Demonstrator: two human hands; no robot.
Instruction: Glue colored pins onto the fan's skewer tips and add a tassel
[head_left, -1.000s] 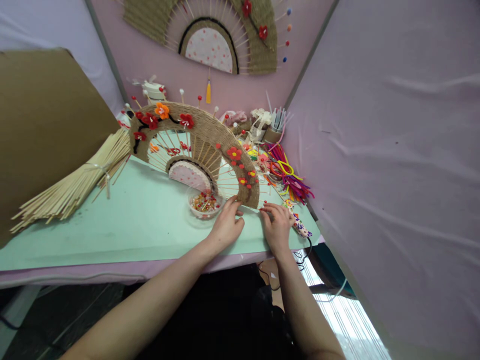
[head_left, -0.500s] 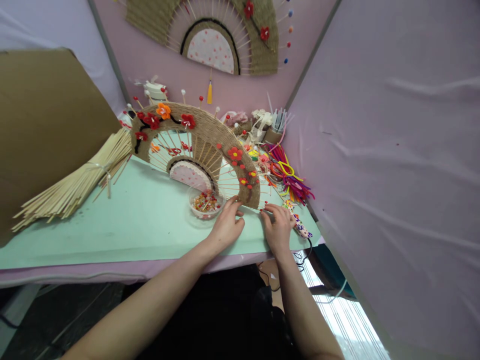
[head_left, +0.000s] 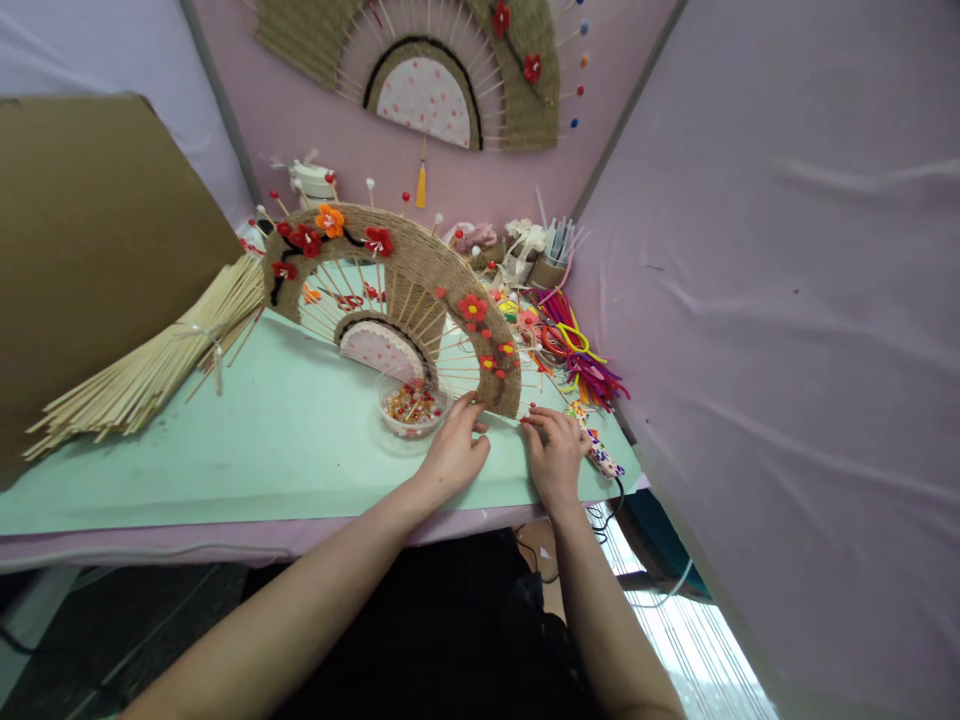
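1. One wall fan [head_left: 529, 110], one brown fan [head_left: 420, 245] and one bead bowl [head_left: 405, 433] are seen.
2. The brown fan is stood on the desk [head_left: 225, 450], beyond both hands; its lower right end is touched by the left hand [head_left: 454, 450], grip uncertain.
3. A red bead [head_left: 523, 420] is pinched by the right hand [head_left: 556, 455].
4. Both forearms [head_left: 315, 590] are stretched over the front edge.

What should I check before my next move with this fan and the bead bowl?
1. Left hand at the fan's lower right end: ok.
2. Right hand just beyond that end, at a small red bead: ok.
3. Bead firmly attached: cannot tell, too small.
4. Bead bowl upright, beads inside: ok.
5. Patterned corded tool well clear of the right hand: not ok, lies close beside it.
6. Stick bundle tied: ok.
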